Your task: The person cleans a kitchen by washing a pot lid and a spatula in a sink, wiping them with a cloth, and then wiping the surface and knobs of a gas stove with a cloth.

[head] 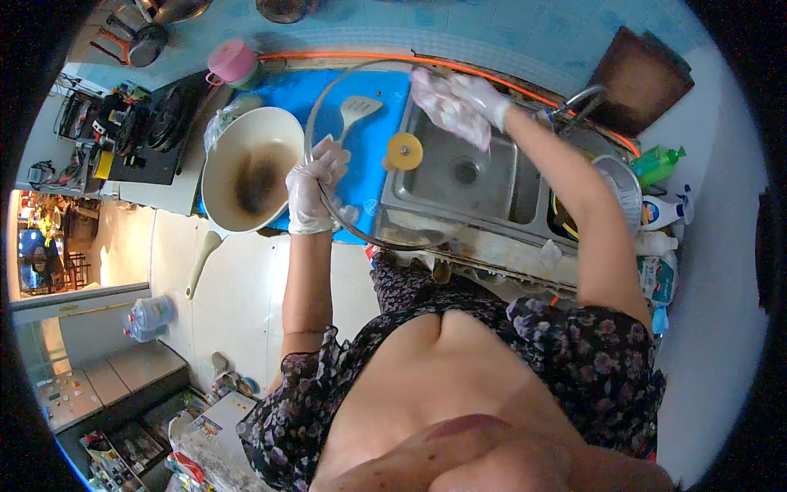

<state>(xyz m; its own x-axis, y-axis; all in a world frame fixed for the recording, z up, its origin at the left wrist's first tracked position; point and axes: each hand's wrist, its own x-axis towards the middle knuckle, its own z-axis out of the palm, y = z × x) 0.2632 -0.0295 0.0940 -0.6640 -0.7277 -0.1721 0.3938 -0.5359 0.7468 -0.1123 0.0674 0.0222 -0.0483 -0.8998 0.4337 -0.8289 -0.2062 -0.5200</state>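
My left hand (315, 190), in a white disposable glove, grips the rim of a large glass pan lid (353, 237). The lid is clear, with a metal rim and a yellow knob (404, 151). It is held over the blue counter cover and the sink, which show through it. My right hand (476, 98), also gloved, holds a pinkish-white cloth (452, 114) at the lid's upper right edge. Whether the cloth presses on the glass is hard to tell. Left of my left hand rests a cream frying pan (252, 175), its inside stained brown and its handle towards me.
A slotted spatula (360, 109) lies on the blue cover (264, 86). The steel sink (452, 197) has a faucet (581, 101) behind it. Bottles, including a green one (658, 165), crowd the right wall. A pink lidded container (232, 61) and a black stove (163, 132) are at left.
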